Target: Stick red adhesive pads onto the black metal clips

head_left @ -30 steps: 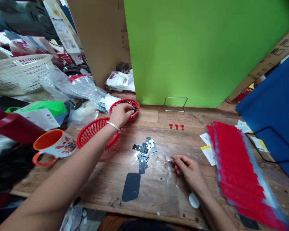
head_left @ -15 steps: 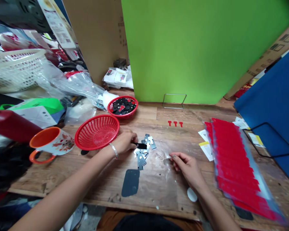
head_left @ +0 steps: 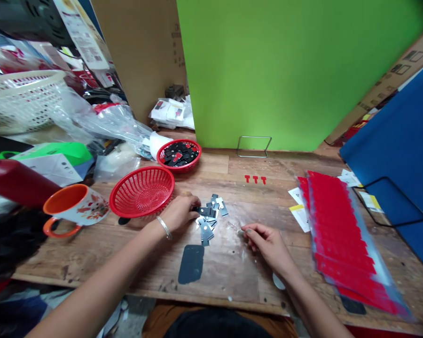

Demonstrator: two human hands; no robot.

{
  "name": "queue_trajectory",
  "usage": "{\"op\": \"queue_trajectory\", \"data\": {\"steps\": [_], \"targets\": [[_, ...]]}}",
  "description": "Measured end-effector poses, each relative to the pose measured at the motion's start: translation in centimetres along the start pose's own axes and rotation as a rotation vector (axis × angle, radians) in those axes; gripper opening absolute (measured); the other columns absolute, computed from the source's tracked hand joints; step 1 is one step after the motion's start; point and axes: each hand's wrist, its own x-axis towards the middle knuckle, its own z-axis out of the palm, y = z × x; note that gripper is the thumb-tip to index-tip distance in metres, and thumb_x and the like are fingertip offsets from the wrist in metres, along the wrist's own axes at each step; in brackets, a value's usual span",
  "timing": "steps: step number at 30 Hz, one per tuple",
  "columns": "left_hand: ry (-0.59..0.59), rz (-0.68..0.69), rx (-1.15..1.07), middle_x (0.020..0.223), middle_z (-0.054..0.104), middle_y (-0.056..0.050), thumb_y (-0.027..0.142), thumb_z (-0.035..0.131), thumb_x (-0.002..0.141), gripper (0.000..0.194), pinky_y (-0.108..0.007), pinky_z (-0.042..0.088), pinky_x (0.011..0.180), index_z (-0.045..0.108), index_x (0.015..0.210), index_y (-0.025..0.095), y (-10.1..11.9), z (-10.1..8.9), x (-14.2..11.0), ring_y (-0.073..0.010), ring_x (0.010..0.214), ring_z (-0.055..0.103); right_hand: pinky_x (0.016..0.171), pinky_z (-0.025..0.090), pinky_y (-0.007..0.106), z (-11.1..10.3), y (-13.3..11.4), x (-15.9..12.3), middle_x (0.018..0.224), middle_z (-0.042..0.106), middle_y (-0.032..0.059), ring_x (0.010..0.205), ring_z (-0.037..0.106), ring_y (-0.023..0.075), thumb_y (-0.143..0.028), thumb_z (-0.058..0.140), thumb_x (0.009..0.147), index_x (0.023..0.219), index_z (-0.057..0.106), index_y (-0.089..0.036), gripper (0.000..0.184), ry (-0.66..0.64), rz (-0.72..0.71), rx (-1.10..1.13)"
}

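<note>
My left hand (head_left: 181, 211) is closed, thumb and fingertips together on a small flat black piece (head_left: 198, 210) at the left edge of a loose pile of dark grey flat pieces (head_left: 207, 230). Some of these are T-shaped with a pale dot. To the right of the pile, my right hand (head_left: 266, 241) is pinched, low over the table. A small pale, see-through bit shows at its fingertips, too unclear to name. Behind my left hand stand a red plastic basket (head_left: 143, 192) and a smaller red basket (head_left: 197, 157) full of black pieces with some red ones.
Three red T-shaped pieces (head_left: 255, 180) lie in a row. A stack of red sheets in clear plastic (head_left: 341, 239) covers the right side. A dark rounded patch (head_left: 191, 264) is near the front edge. An orange and white mug (head_left: 79, 206) stands left. A green board (head_left: 268, 75) rises behind.
My left hand has come out of the smaller red basket with a black piece and moved down to the pile. My right hand stays pinched at nearly the same spot.
</note>
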Motion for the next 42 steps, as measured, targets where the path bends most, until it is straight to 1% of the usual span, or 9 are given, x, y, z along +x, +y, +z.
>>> {"op": "queue_trajectory", "data": {"steps": [5, 11, 18, 23, 26, 29, 32, 37, 42], "targets": [[-0.018, -0.029, -0.017, 0.074, 0.063, -0.004, 0.027, 0.06, 0.069, 0.011, -0.022, 0.038, 0.06, 0.064, 0.073, 0.017, -0.5, 0.5, 0.0, -0.0154, 0.067, 0.056, 0.044, 0.034, 0.02, 0.0, 0.4, 0.0, 0.063, 0.059, 0.001, 0.048, 0.046, 0.0088, -0.041, 0.06, 0.074, 0.085, 0.067, -0.015, 0.029, -0.012, -0.013, -0.013], [-0.018, 0.009, -0.017, 0.079, 0.065, -0.005, 0.029, 0.058, 0.073, 0.019, -0.023, 0.039, 0.063, 0.065, 0.086, 0.018, -0.4, 0.4, -0.1, -0.0167, 0.072, 0.057, 0.045, 0.034, 0.02, 0.0, 0.8, 0.1, 0.065, 0.059, 0.0012, 0.049, 0.046, 0.008, -0.039, 0.058, 0.076, 0.086, 0.066, -0.014, 0.028, -0.042, -0.005, -0.036], [0.061, 0.0, 0.086, 0.075, 0.066, -0.007, 0.031, 0.041, 0.084, 0.028, -0.023, 0.037, 0.064, 0.065, 0.077, 0.017, -0.3, -0.2, -0.4, -0.016, 0.068, 0.057, 0.044, 0.033, 0.02, 0.1, 0.7, 0.0, 0.064, 0.058, 0.0009, 0.048, 0.044, 0.0081, -0.037, 0.056, 0.077, 0.086, 0.065, -0.015, 0.026, -0.056, -0.004, -0.052], [0.068, -0.006, 0.0, 0.074, 0.065, -0.005, 0.031, 0.039, 0.085, 0.028, -0.022, 0.035, 0.062, 0.062, 0.076, 0.017, 2.4, -0.3, -1.0, -0.0152, 0.068, 0.056, 0.046, 0.035, 0.021, 0.5, -0.2, 0.0, 0.065, 0.058, 0.0005, 0.051, 0.046, 0.0093, -0.036, 0.057, 0.076, 0.094, 0.065, -0.016, 0.027, 0.025, -0.079, -0.08], [-0.055, 0.081, -0.145, 0.076, 0.064, -0.003, 0.032, 0.041, 0.085, 0.027, -0.021, 0.035, 0.062, 0.062, 0.077, 0.018, 5.3, -0.1, -1.4, -0.0139, 0.069, 0.055, 0.05, 0.038, 0.02, 0.8, -1.3, 0.3, 0.085, 0.061, 0.0024, 0.059, 0.05, 0.01, -0.033, 0.06, 0.074, 0.108, 0.059, -0.02, 0.036, 0.061, -0.164, -0.022], [-0.094, 0.084, -0.323, 0.07, 0.062, -0.001, 0.033, 0.045, 0.083, 0.025, -0.021, 0.034, 0.06, 0.063, 0.075, 0.018, 7.5, 0.6, -1.4, -0.0131, 0.066, 0.053, 0.045, 0.035, 0.019, 0.8, -1.9, 0.7, 0.067, 0.059, -0.001, 0.051, 0.047, 0.008, -0.031, 0.062, 0.073, 0.098, 0.062, -0.017, 0.028, 0.007, -0.148, 0.013], [-0.035, -0.067, -0.695, 0.067, 0.059, 0.0, 0.036, 0.05, 0.081, 0.024, -0.02, 0.035, 0.058, 0.063, 0.078, 0.016, 8.7, 2.1, -1.2, -0.011, 0.062, 0.051, 0.039, 0.03, 0.017, 0.7, -1.6, 0.9, 0.049, 0.051, -0.005, 0.04, 0.04, 0.0053, -0.031, 0.064, 0.072, 0.079, 0.062, -0.015, 0.017, 0.034, -0.058, 0.151], [-0.054, -0.343, -1.58, 0.083, 0.063, -0.003, 0.037, 0.06, 0.075, 0.03, -0.023, 0.044, 0.074, 0.06, 0.096, 0.015, 10.2, 5.2, -1.1, -0.0109, 0.073, 0.058, 0.043, 0.039, 0.015, 1.2, -0.6, 0.7, 0.063, 0.061, -0.001, 0.048, 0.05, 0.0056, -0.024, 0.072, 0.065, 0.077, 0.059, -0.016, 0.02, 0.059, 0.1, 0.677], [-0.045, -0.366, -1.854, 0.084, 0.064, -0.006, 0.03, 0.067, 0.071, 0.023, -0.025, 0.045, 0.081, 0.061, 0.084, 0.013, 11.9, 7.0, -1.2, -0.0128, 0.081, 0.061, 0.051, 0.045, 0.015, 1.6, -0.7, 0.6, 0.067, 0.064, 0.0016, 0.055, 0.055, 0.0059, -0.013, 0.074, 0.061, 0.072, 0.059, -0.014, 0.019, 0.089, 0.183, 0.925]]}}
